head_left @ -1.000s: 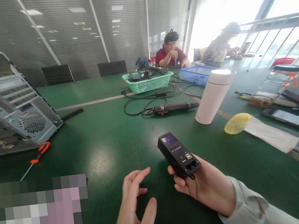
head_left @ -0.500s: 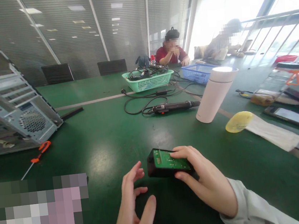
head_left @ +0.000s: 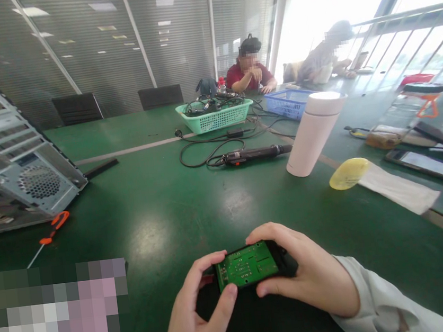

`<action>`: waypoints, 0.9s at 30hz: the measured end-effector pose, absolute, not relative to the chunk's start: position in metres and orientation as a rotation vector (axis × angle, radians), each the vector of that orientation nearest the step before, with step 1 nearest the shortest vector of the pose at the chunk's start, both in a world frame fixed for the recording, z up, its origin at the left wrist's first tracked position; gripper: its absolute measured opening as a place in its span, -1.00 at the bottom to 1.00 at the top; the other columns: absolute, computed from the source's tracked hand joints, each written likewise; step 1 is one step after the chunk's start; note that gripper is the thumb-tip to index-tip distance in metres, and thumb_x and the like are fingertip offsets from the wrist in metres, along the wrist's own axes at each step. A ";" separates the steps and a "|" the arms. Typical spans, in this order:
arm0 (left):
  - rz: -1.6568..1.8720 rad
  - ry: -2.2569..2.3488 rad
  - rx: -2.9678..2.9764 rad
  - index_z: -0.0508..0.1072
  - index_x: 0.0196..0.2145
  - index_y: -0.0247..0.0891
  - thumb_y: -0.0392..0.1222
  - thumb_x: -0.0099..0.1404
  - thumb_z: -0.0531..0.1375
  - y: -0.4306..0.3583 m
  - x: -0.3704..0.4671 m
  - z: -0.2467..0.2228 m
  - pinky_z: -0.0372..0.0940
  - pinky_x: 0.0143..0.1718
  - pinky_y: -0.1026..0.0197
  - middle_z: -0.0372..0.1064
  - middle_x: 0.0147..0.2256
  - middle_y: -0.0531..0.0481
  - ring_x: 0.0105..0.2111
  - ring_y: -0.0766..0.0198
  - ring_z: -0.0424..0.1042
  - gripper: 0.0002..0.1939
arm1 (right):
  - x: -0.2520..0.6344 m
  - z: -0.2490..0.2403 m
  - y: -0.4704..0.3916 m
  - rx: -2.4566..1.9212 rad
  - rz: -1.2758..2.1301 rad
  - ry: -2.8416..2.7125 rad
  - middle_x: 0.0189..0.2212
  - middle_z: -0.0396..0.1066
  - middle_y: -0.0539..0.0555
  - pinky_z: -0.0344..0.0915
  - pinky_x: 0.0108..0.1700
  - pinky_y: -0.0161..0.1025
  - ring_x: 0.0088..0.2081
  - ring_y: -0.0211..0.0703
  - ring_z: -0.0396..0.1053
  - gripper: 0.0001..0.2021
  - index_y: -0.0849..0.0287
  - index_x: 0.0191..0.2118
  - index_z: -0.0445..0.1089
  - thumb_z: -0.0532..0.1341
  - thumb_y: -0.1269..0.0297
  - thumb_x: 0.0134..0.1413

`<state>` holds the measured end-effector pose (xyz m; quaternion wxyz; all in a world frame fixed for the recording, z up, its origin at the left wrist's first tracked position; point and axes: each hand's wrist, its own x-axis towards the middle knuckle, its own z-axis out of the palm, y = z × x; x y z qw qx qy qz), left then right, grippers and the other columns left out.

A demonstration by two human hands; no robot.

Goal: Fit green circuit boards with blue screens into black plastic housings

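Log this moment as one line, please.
left hand: grips black rectangular device | right hand: grips same device | green rectangular circuit board: exposed, facing camera

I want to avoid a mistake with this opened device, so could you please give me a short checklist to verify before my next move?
1. Black device held by both hands: ok, left hand at one end, right hand at the other.
2. Green circuit board facing up: ok.
3. Pale bottle apart from the hands: ok, it stands beyond them.
4. Orange-handled screwdriver within the hands' grasp: not ok, it lies beside the metal computer case.
5. Board loose from its housing: cannot tell, the view does not settle it.
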<state>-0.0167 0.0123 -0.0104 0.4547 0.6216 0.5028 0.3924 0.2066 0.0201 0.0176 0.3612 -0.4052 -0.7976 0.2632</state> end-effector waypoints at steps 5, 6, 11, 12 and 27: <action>0.984 1.234 1.518 0.52 -0.16 -0.11 -0.10 0.24 0.24 0.012 -0.015 -0.009 0.31 0.03 0.03 0.54 -0.07 -0.06 -0.07 0.04 0.49 -0.79 | 0.207 0.017 0.018 -1.015 0.892 -1.859 -0.16 0.31 0.03 0.28 -0.15 -0.37 -0.18 -0.23 0.32 -0.56 0.12 -0.01 0.25 0.37 0.06 0.13; 0.967 1.212 1.525 0.52 -0.17 -0.10 -0.11 0.24 0.24 0.012 -0.015 -0.008 0.31 0.04 0.04 0.54 -0.06 -0.06 -0.05 0.05 0.48 -0.81 | 0.207 0.016 0.018 -0.978 0.918 -1.817 -0.17 0.30 0.03 0.29 -0.17 -0.39 -0.19 -0.24 0.32 -0.56 0.13 -0.01 0.24 0.36 0.03 0.13; 0.926 1.122 1.578 0.54 -0.26 -0.09 -0.12 0.25 0.25 0.010 -0.019 -0.007 0.25 0.11 0.02 0.52 -0.04 -0.06 0.02 0.04 0.44 -0.90 | 0.205 0.014 0.020 -0.905 0.989 -1.717 -0.21 0.30 0.04 0.30 -0.19 -0.39 -0.22 -0.25 0.31 -0.51 0.16 -0.01 0.23 0.31 -0.09 0.15; 0.930 1.124 1.581 0.54 -0.27 -0.09 -0.11 0.25 0.25 0.010 -0.019 -0.006 0.24 0.11 0.02 0.53 -0.07 -0.05 0.02 0.04 0.44 -0.90 | 0.205 0.014 0.020 -0.928 0.988 -1.721 -0.22 0.30 0.05 0.30 -0.20 -0.37 -0.23 -0.24 0.32 -0.52 0.17 -0.01 0.24 0.30 -0.08 0.16; 0.914 1.209 1.386 0.54 -0.08 -0.06 -0.07 0.33 0.11 0.005 -0.016 -0.002 0.38 -0.14 0.22 0.57 -0.21 0.03 -0.19 0.15 0.53 -0.72 | 0.205 0.021 0.017 -1.082 1.101 -1.688 -0.19 0.40 0.04 0.33 -0.08 -0.28 -0.19 -0.19 0.38 -0.59 0.15 0.03 0.39 0.34 0.10 0.09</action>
